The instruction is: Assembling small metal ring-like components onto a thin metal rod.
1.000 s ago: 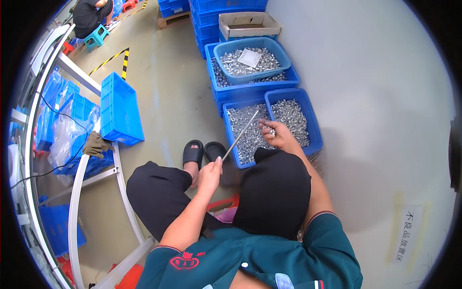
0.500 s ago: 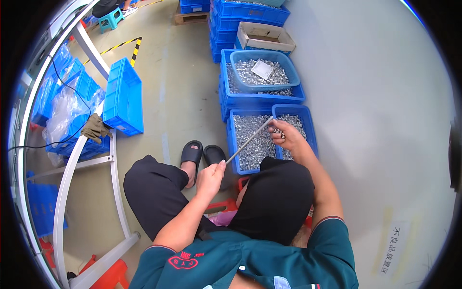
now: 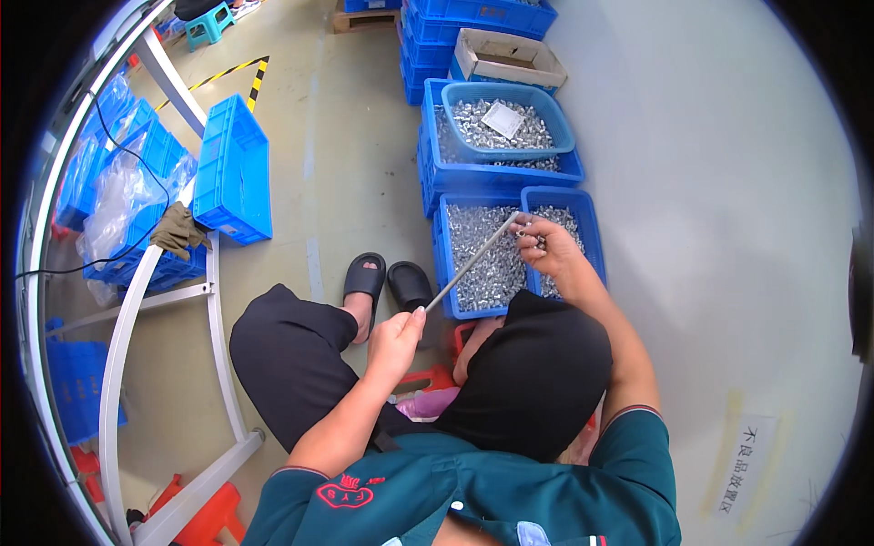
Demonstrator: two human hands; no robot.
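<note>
A thin grey rod (image 3: 471,264) slants up to the right between my hands. My left hand (image 3: 396,346) is closed round its lower end. At the upper tip, the fingers of my right hand (image 3: 549,247) are curled, with a few small shiny metal parts in them. Whether those fingers also grip the rod's tip is hard to make out. Below the rod stands a blue crate (image 3: 441,259) full of small silvery metal parts (image 3: 487,282). My right hand hovers over a narrower blue bin (image 3: 596,241) with more of these parts.
Beyond stands a blue crate (image 3: 574,173) bearing a lighter blue basket (image 3: 452,109) of metal parts and a white card. An open carton (image 3: 464,59) and stacked crates are farther back. To the left are a white metal frame (image 3: 127,346) and an upright blue crate (image 3: 211,173).
My right hand has shifted slightly right and up along with the rod's upper tip. My left hand still holds the lower end. My right knee has moved a little to the right.
</note>
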